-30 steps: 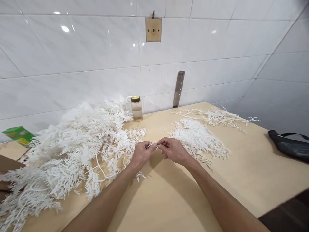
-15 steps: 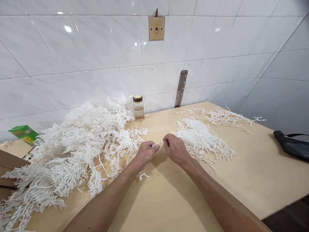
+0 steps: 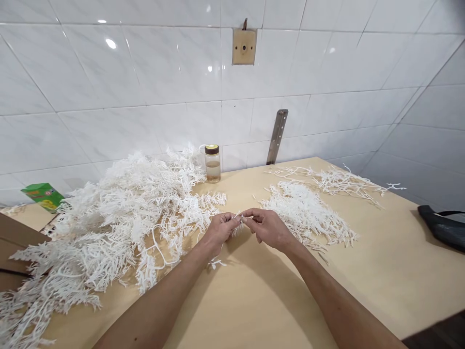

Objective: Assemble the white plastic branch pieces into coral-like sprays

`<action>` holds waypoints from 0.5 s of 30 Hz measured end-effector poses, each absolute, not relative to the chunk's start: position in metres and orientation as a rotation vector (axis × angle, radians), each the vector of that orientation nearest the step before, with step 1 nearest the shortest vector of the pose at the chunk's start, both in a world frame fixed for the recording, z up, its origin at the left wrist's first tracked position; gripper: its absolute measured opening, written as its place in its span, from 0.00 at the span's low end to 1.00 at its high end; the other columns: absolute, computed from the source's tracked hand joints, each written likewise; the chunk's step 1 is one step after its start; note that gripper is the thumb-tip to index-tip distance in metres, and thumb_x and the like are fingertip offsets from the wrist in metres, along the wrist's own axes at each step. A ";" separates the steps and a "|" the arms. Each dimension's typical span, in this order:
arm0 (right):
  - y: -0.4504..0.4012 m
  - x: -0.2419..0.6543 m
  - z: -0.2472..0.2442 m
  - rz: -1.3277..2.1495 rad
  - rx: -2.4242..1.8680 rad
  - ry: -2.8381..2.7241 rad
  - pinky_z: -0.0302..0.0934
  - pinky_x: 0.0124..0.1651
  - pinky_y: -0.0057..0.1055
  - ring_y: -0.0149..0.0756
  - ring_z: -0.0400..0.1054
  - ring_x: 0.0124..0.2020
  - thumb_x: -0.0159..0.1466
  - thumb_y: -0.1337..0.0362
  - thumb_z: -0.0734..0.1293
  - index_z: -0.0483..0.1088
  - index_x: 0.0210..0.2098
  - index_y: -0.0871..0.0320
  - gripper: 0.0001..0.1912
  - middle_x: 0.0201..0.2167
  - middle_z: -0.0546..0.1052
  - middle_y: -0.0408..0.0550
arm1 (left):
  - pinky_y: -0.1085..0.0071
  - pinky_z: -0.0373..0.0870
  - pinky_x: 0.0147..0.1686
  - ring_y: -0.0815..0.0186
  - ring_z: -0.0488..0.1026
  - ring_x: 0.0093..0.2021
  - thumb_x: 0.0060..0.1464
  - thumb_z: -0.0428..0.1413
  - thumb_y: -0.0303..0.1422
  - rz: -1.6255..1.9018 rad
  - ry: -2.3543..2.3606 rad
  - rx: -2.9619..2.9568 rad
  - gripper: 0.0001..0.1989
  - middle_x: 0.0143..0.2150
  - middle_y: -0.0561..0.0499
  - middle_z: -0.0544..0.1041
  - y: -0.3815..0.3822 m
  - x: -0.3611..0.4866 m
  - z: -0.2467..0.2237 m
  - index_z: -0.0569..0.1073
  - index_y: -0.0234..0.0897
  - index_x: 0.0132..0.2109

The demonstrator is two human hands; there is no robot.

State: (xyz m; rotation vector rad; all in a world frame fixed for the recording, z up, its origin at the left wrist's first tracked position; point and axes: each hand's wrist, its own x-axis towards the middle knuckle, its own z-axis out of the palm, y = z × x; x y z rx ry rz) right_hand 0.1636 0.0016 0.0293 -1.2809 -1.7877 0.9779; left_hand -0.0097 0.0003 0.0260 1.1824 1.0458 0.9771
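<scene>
As both forearms [image 3: 174,286] converge, left grip [image 3: 221,228] and right grip [image 3: 268,227] pinch a small white sprig [image 3: 238,228].

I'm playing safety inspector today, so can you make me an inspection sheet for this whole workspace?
Surface: pale, wood-coloured flat tabletop.
Job's things: large heap of white, feathery sprigs on the left; smaller pile of short white sprigs and scattered thin, white branching stems on the right.
Clutter: clear, cylindrical bottle with a dark lid, partly full; green printed box; black, shiny object, cut off by the picture's edge.
Grippers: bare left hand pinches a thin white piece; bare right hand has fingertips at it, grip unclear.
Cables: nothing seen.
Surroundings: white, glossy tiled wall; square beige wall plate; grey metal strip with holes.
</scene>
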 end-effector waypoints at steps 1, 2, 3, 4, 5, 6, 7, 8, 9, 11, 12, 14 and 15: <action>0.002 0.162 0.028 0.968 -1.280 -1.781 0.58 0.19 0.25 0.27 0.62 0.14 0.62 0.52 0.64 0.76 0.40 0.56 0.16 0.21 0.71 0.39 | 0.73 0.42 0.21 0.76 0.47 0.19 0.44 0.63 0.47 0.981 1.052 1.183 0.20 0.18 0.61 0.54 0.001 -0.010 0.025 0.66 0.36 0.26; 0.002 0.162 0.027 0.953 -1.288 -1.773 0.59 0.19 0.25 0.26 0.62 0.14 0.62 0.52 0.64 0.76 0.38 0.56 0.15 0.21 0.72 0.39 | 0.73 0.42 0.21 0.76 0.47 0.19 0.44 0.63 0.47 0.983 1.057 1.188 0.20 0.18 0.61 0.54 0.002 -0.009 0.024 0.66 0.36 0.26; 0.003 0.162 0.026 0.940 -1.305 -1.763 0.59 0.19 0.25 0.26 0.63 0.14 0.62 0.53 0.65 0.76 0.37 0.56 0.15 0.21 0.72 0.39 | 0.74 0.43 0.21 0.76 0.47 0.19 0.44 0.63 0.48 0.986 1.063 1.197 0.20 0.18 0.61 0.55 0.002 -0.009 0.023 0.67 0.36 0.26; 0.003 0.162 0.025 0.935 -1.325 -1.751 0.59 0.19 0.25 0.26 0.63 0.14 0.62 0.53 0.65 0.76 0.35 0.57 0.15 0.21 0.71 0.39 | 0.74 0.43 0.21 0.76 0.48 0.19 0.44 0.63 0.48 0.993 1.075 1.209 0.20 0.18 0.60 0.55 0.002 -0.008 0.022 0.67 0.36 0.27; 0.004 0.162 0.024 0.938 -1.344 -1.738 0.59 0.19 0.24 0.26 0.63 0.14 0.62 0.52 0.65 0.75 0.34 0.57 0.14 0.21 0.71 0.39 | 0.74 0.44 0.21 0.75 0.48 0.19 0.44 0.62 0.48 1.003 1.089 1.225 0.20 0.18 0.60 0.55 0.003 -0.007 0.021 0.67 0.36 0.27; 0.004 0.162 0.024 0.948 -1.358 -1.728 0.58 0.19 0.24 0.26 0.64 0.14 0.62 0.52 0.65 0.75 0.34 0.57 0.14 0.21 0.71 0.39 | 0.74 0.45 0.21 0.75 0.48 0.20 0.44 0.62 0.49 1.018 1.108 1.242 0.20 0.18 0.60 0.55 0.003 -0.006 0.020 0.67 0.36 0.27; 0.005 0.162 0.024 0.959 -1.367 -1.720 0.58 0.18 0.24 0.26 0.64 0.14 0.62 0.52 0.64 0.74 0.33 0.57 0.15 0.20 0.70 0.39 | 0.74 0.45 0.21 0.75 0.49 0.20 0.45 0.61 0.49 1.033 1.127 1.265 0.20 0.18 0.60 0.55 0.003 -0.006 0.019 0.67 0.36 0.27; 0.005 0.162 0.024 0.971 -1.371 -1.714 0.58 0.18 0.24 0.26 0.64 0.14 0.62 0.53 0.64 0.74 0.32 0.57 0.15 0.20 0.70 0.39 | 0.74 0.46 0.22 0.75 0.50 0.20 0.46 0.60 0.48 1.047 1.147 1.295 0.20 0.18 0.60 0.56 0.003 -0.005 0.018 0.67 0.36 0.26; 0.005 0.162 0.024 0.979 -1.376 -1.711 0.58 0.19 0.24 0.27 0.65 0.14 0.62 0.53 0.64 0.73 0.32 0.57 0.14 0.20 0.69 0.38 | 0.74 0.48 0.22 0.74 0.51 0.21 0.47 0.59 0.48 1.059 1.168 1.335 0.19 0.19 0.59 0.57 0.003 -0.004 0.016 0.66 0.36 0.26; 0.005 0.162 0.024 0.976 -1.394 -1.717 0.59 0.19 0.23 0.27 0.65 0.15 0.62 0.54 0.64 0.72 0.31 0.58 0.14 0.20 0.69 0.38 | 0.73 0.50 0.24 0.73 0.54 0.22 0.49 0.57 0.45 1.071 1.221 1.450 0.17 0.20 0.58 0.58 0.003 -0.003 0.014 0.66 0.36 0.25; 0.005 0.163 0.024 0.963 -1.411 -1.729 0.59 0.20 0.24 0.27 0.66 0.15 0.62 0.54 0.64 0.72 0.31 0.58 0.14 0.20 0.70 0.39 | 0.73 0.51 0.25 0.72 0.55 0.23 0.50 0.56 0.43 1.076 1.256 1.520 0.17 0.20 0.58 0.59 0.003 -0.003 0.013 0.65 0.36 0.24; 0.005 0.164 0.024 0.932 -1.447 -1.772 0.59 0.20 0.24 0.27 0.66 0.15 0.62 0.54 0.64 0.71 0.30 0.58 0.14 0.20 0.70 0.39 | 0.73 0.52 0.26 0.71 0.56 0.24 0.52 0.54 0.41 1.096 1.336 1.658 0.16 0.21 0.57 0.60 0.002 -0.003 0.012 0.64 0.36 0.23; 0.005 0.165 0.024 0.927 -1.457 -1.794 0.59 0.20 0.24 0.28 0.67 0.15 0.62 0.54 0.64 0.71 0.30 0.58 0.14 0.20 0.71 0.39 | 0.72 0.52 0.26 0.71 0.57 0.25 0.52 0.54 0.40 1.110 1.372 1.715 0.15 0.21 0.57 0.60 0.002 -0.003 0.011 0.63 0.37 0.23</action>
